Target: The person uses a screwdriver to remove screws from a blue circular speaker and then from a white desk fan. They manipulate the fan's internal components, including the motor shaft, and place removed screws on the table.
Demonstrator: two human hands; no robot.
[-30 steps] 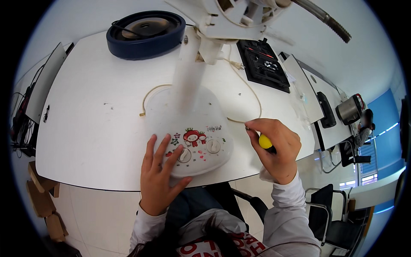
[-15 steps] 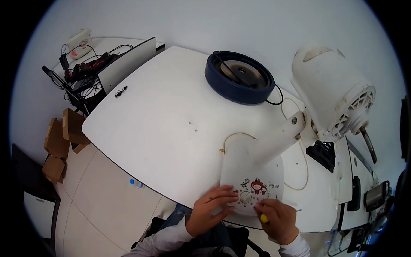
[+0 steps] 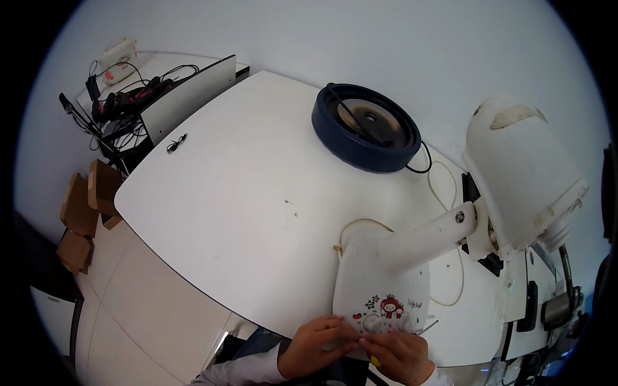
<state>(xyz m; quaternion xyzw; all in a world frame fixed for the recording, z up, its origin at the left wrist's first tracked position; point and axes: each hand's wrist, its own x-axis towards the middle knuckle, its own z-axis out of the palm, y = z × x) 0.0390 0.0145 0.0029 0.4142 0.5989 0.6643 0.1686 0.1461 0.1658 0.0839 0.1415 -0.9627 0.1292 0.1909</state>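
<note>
The white fan base (image 3: 364, 270), printed with red cartoon figures, stands near the table's front edge, with knobs (image 3: 372, 323) on top and an angled neck up to the white motor housing (image 3: 515, 174). My left hand (image 3: 318, 344) is at the base's front, fingers bent together by the knobs; what they grip, if anything, is hidden. My right hand (image 3: 398, 355) is closed on a yellow-handled tool (image 3: 375, 361), its fingertips meeting the left hand's at the front knobs. A thin metal rod (image 3: 430, 327) shows beyond the right hand; whether it belongs to the tool I cannot tell.
A dark blue round appliance (image 3: 360, 148) sits at the back of the table (image 3: 212, 193). A pale cord (image 3: 460, 283) loops beside the base. A small cable (image 3: 176, 143) lies left. A side desk with tangled cables (image 3: 129, 103), cardboard boxes (image 3: 84, 206) and a black case (image 3: 492, 260) surround it.
The view has swung, putting the fan lower right in the picture. My spread left hand has drawn its fingers together, and my right hand has moved leftward to meet it at the knobs.
</note>
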